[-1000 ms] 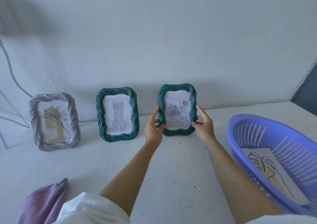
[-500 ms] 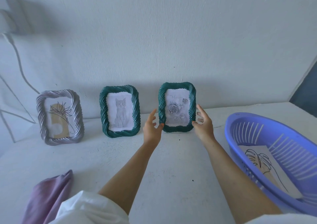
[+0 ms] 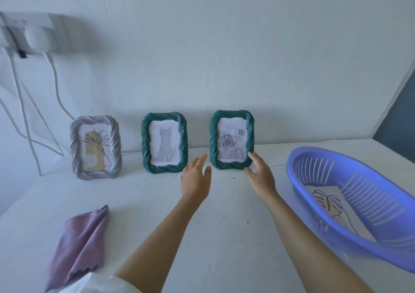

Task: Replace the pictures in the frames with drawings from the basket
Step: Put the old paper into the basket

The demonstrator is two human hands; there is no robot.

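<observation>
Shows dark green rope-twist frame (image 3: 213,140) with rose drawing (image 3: 232,140) upright at twelve o'clock. Finds left hand (image 3: 195,178) at its seven o'clock, fingers straight, clear of it; right hand (image 3: 260,173) at five o'clock, fingers loose by the corner, contact unclear. Places blue plastic basket (image 3: 368,251) with leaf drawing (image 3: 327,203) at three o'clock.

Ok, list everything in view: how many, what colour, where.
silver frame: one, silver, left of row
cat frame: one, green, middle
rose frame: one, green, right of row
basket: one, blue, table's right
leaf drawing: one, white, in basket
cloth: one, purple, near left
plug: one, white, wall upper left
table: one, white, under everything
hands: two, open; left hand apart, lower left of rose frame; right hand at its lower right corner
</observation>
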